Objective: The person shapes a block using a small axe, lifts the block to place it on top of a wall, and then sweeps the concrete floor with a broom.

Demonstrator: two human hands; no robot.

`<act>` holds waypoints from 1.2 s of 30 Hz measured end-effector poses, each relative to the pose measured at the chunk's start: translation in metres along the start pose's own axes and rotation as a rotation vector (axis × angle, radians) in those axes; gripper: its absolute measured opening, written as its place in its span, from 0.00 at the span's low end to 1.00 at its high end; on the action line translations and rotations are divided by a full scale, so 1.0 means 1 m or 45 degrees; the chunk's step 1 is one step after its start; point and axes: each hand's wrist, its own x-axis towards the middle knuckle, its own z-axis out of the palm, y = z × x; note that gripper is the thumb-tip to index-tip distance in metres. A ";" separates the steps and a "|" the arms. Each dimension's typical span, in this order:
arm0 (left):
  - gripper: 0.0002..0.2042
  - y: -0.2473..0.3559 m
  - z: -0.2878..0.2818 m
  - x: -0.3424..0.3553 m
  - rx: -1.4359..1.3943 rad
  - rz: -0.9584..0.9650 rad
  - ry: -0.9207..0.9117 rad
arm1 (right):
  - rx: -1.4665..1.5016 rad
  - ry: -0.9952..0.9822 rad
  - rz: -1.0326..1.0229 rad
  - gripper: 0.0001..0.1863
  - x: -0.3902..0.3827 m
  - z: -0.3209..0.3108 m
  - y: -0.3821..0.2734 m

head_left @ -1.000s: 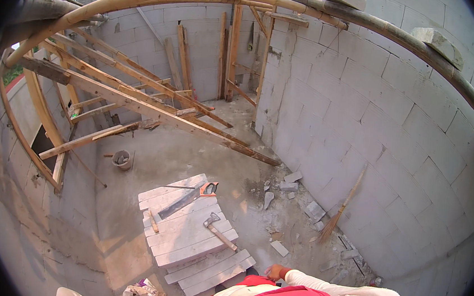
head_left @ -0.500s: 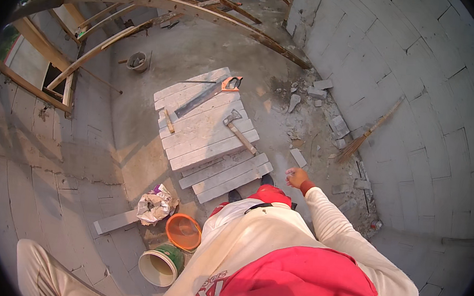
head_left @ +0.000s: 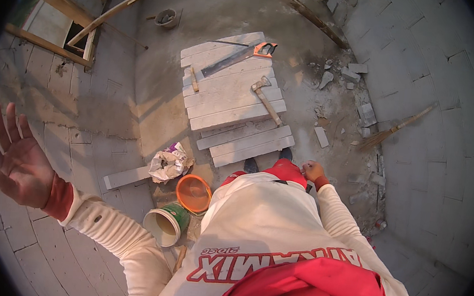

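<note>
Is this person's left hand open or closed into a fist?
Open: the left hand has its fingers extended and its palm in full view, with nothing in it.

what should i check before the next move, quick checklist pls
1. Is the bare left hand free? Ok: open and empty, palm showing.
2. Is the bare right hand free? Cannot tell: its fingers are curled near the thigh.
3. Is the orange-handled metal handsaw lying flat? Ok: it rests on the stack of pale rectangular blocks.
4. Is the stack's top clear? Not ok: the wooden-handled metal hatchet lies there too.
5. Is the floor right of the stack clear? Not ok: a pale oblong offcut lies there.
</note>
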 end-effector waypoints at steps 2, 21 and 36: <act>0.33 -0.130 -0.007 -0.076 0.244 -0.635 0.537 | 0.109 0.071 0.052 0.12 -0.006 -0.006 0.002; 0.11 -0.272 -0.122 -0.519 0.590 -2.177 0.648 | -0.545 0.064 -0.153 0.17 -0.003 -0.007 -0.012; 0.12 -0.391 -0.018 -0.525 0.402 -2.224 -0.256 | -0.213 0.145 -0.035 0.12 -0.025 -0.004 0.016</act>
